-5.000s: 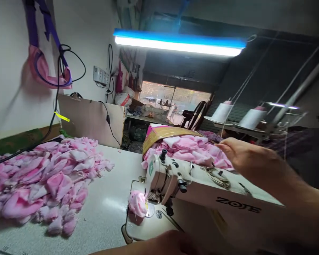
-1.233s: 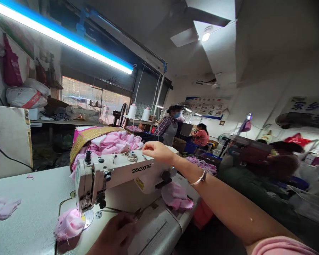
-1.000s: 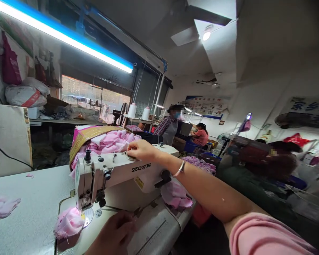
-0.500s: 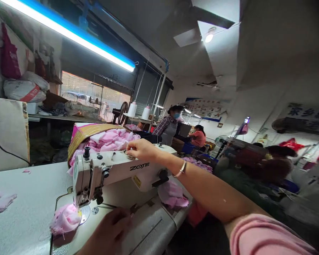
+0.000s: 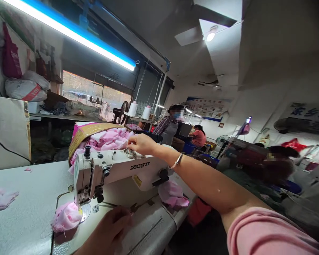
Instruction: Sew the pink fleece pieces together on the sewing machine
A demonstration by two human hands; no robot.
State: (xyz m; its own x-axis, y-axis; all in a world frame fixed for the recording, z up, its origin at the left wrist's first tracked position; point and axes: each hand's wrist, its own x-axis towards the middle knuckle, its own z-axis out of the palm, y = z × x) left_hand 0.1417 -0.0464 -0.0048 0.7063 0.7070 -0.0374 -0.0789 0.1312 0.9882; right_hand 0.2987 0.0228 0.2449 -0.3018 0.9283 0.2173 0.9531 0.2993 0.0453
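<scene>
Right grip (image 5: 142, 144): narrow, thumb and fingertips drawn together just above the tension dial (image 5: 129, 152) on the arm of the ZOJE sewing machine (image 5: 117, 170). Whether a thread sits between them is too fine to tell. Left grip (image 5: 106, 230) low at 6 o'clock, fingers curled just beside the needle plate (image 5: 85, 212); anything held is hidden, so its state can't be told. Bunched pink plush fabric (image 5: 66, 216) sits at the presser foot, 7 o'clock from the right grip. Further out: a second pink bundle (image 5: 172, 194) at 4 o'clock, a carton heaped with pink fabric (image 5: 81, 136) behind the machine at 10, white thread cones (image 5: 133, 109) at 12, the worktop (image 5: 29, 180) at 9. Handling note: light fingertips at the dial, the fabric kept square under the foot. Against the last frame, the right grip sits slightly higher, just off the dial.
</scene>
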